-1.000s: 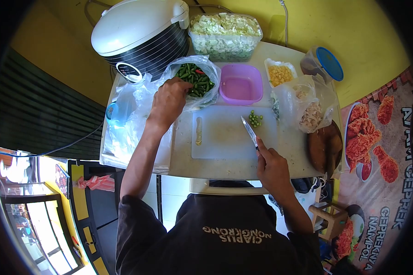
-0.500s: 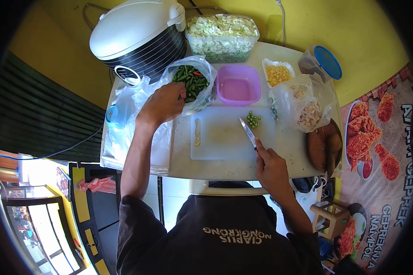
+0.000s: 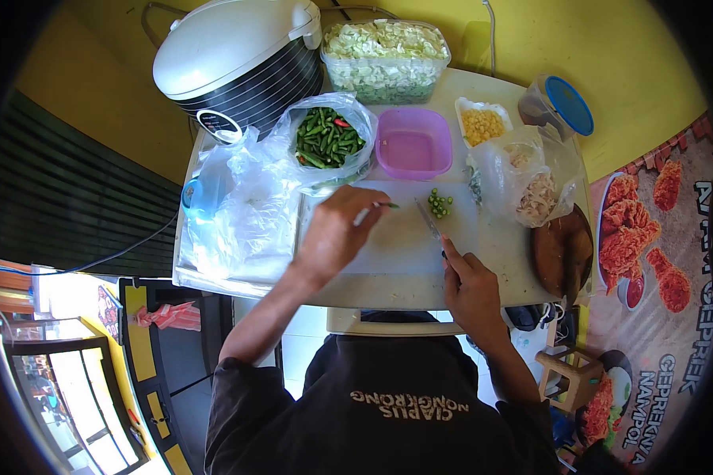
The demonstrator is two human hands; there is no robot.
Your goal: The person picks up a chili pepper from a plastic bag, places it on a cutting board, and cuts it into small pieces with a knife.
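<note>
Between the fingertips of my left hand (image 3: 341, 229) is a small green chili (image 3: 390, 205), held over the left half of the white cutting board (image 3: 396, 252). My right hand (image 3: 470, 286) grips a knife (image 3: 429, 220) by its handle, the blade pointing up and left across the board. Close to the knife tip lies a little pile of chopped green chili (image 3: 440, 203). Behind my left hand, an open plastic bag (image 3: 360, 116) holds many green chilies and a red one. A pale strip seen earlier on the board is now hidden by my left hand.
A purple container (image 3: 413, 144) stands behind the board. Further back are a rice cooker (image 3: 238, 59) and a tub of chopped cabbage (image 3: 386, 63). To the right sit a tray of yellow pieces (image 3: 482, 125), a plastic bag (image 3: 543, 186), a blue-lidded container (image 3: 566, 105) and a brown round object (image 3: 561, 252).
My left hand has come out of the chili bag with a green chili and moved right and nearer, over the board. My right hand and the knife have barely moved.
</note>
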